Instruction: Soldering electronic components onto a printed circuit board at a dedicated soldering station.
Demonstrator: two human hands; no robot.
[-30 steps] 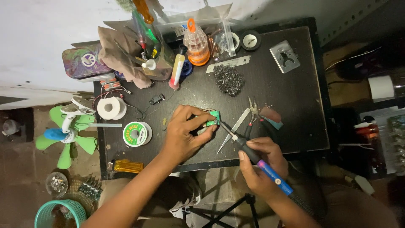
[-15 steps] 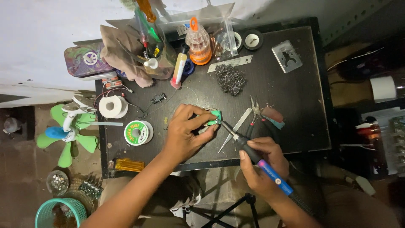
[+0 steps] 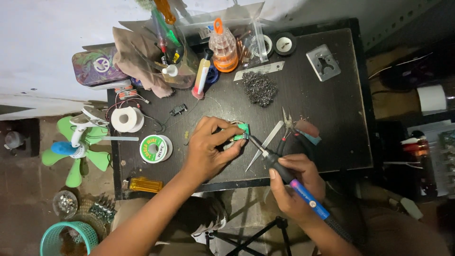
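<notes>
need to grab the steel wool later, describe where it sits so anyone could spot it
On the black worktable, look toward the far edge, just right of the orange-capped clear bottle. The grey tangled ball of steel wool lies there, the only dull, fuzzy clump among smooth tools.

Your circuit board (image 3: 241, 132) lies centre on the table (image 3: 332, 118); solder spool (image 3: 155, 148) left; tweezers (image 3: 264, 145) right; steel wool (image 3: 259, 88) behind.

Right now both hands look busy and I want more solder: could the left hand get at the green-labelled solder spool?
Probably yes: the solder spool lies on open table just beside the left hand, but that hand would have to release the small green part.
</notes>
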